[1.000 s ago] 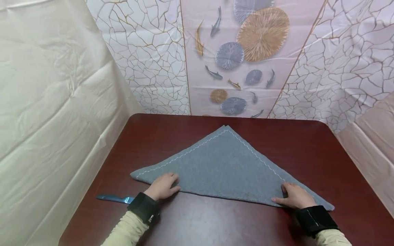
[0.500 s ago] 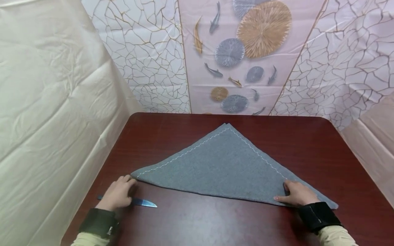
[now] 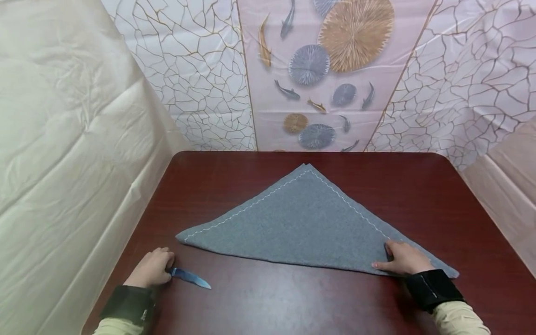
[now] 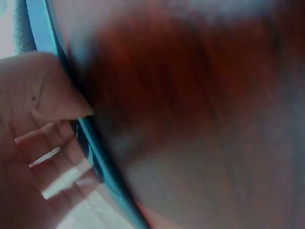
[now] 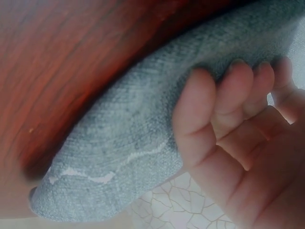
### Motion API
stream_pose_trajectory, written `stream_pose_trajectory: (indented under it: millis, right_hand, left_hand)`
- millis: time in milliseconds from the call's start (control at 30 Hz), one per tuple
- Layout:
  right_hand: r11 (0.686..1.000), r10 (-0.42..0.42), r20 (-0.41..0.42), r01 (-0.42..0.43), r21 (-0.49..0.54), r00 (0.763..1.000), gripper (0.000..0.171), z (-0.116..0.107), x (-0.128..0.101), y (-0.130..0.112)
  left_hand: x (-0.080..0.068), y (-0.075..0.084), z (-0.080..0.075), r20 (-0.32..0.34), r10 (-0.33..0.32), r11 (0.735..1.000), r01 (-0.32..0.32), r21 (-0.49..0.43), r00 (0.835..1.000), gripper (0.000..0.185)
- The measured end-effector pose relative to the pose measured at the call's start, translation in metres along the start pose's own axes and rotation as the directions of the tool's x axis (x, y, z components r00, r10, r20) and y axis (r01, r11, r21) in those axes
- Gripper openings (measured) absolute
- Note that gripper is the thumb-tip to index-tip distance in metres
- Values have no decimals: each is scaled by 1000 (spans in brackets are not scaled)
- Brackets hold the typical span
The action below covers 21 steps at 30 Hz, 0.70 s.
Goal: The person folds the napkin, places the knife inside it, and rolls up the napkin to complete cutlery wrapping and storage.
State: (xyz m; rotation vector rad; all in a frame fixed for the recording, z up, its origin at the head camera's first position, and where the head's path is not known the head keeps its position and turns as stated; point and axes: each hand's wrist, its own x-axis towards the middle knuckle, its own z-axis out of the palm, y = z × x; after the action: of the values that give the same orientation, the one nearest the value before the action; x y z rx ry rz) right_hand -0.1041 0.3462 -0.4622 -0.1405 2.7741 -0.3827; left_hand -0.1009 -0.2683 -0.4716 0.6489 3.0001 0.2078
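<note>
Lying flat mid-table, grey cloth folded into triangle, white stitching along two edges. Right hand pinches its right corner. Left hand curls round blue knife, just beside cloth's left tip.

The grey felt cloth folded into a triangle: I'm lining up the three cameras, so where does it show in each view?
Head: the grey felt cloth lies mid-table, its right corner under the right hand.
Left wrist: only a grey sliver at the top left edge, too blurred to tell if it is the cloth.
Right wrist: it fills the middle, gripped by curled fingers.
Shared landmark: the dark red wooden table.
</note>
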Motion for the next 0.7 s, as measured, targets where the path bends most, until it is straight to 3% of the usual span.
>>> stream_pose_trajectory:
  millis: [200,400,600,700]
  right_hand:
    - [1000,-7,-20,7,-6,1000,55,1,-1,-1]
    - [1000,3,-16,-3,-8,1000,56,0,-1,-1]
    - [1000,-8,-13,8,-12,1000,56,-1,0,-1]
    - [1000,-16,-17,16,-8,1000,55,0,0,-1]
  left_hand:
    - [0,1,7,-27,13,995,-15,-103,1000,29]
    - [-5,5,9,-27,47,994,-49,-100,999,25]
    - [-8,11,-4,48,-47,972,57,-229,998,16]
    - [-4,21,-12,39,-46,963,55,-262,998,22]
